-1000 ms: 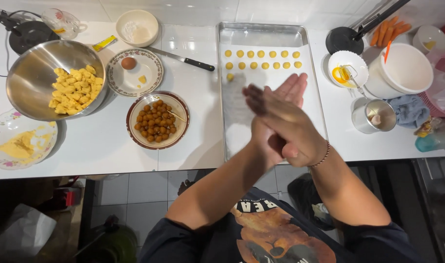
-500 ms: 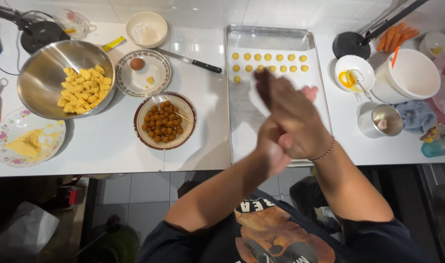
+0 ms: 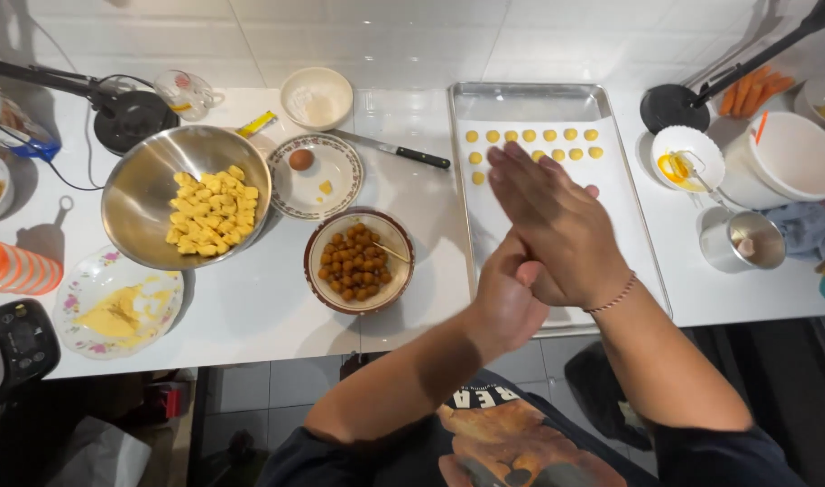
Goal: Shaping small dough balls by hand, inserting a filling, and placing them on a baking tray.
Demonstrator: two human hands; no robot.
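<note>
Flat palms pressed — metal tray (image 3: 546, 97) beneath

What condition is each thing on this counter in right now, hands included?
Left hand: palm pressed against the right hand.
Right hand: flat on top of the left, fingers stretched out.
Baking tray: paper-lined, two short rows of small yellow balls.
Steel bowl: part-filled with yellow pieces.
Brown bowl: holds brown balls.
Knife: lying flat beside the tray.
Flowered plate: one egg on it.
</note>
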